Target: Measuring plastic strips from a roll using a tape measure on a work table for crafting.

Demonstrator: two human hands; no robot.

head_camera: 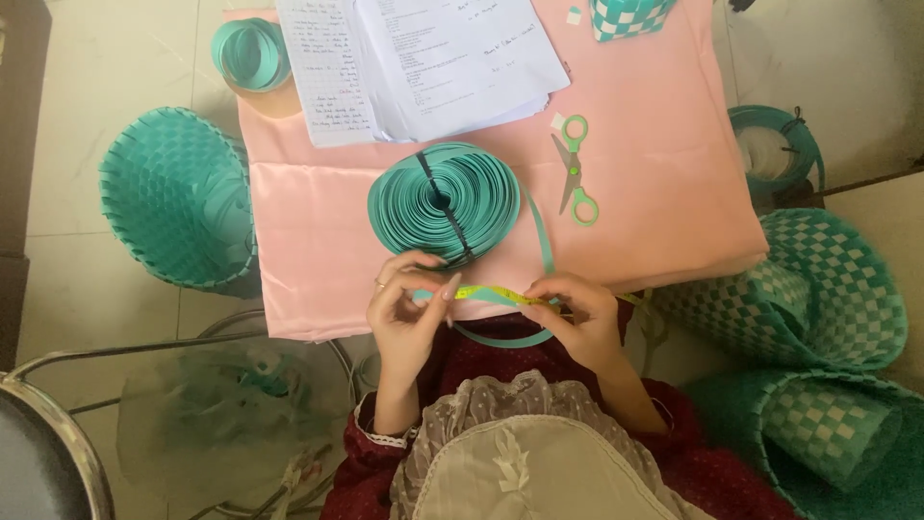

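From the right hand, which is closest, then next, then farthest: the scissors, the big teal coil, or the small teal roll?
From the right hand:
1. Big teal coil, just up-left on the pink cloth.
2. Scissors, straight above; nearly as close.
3. Small teal roll, far top-left corner.

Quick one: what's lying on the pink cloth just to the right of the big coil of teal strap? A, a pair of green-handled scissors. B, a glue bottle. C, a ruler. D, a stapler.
A: a pair of green-handled scissors lies closed on the pink cloth, just right of the big teal coil, untouched by either hand.
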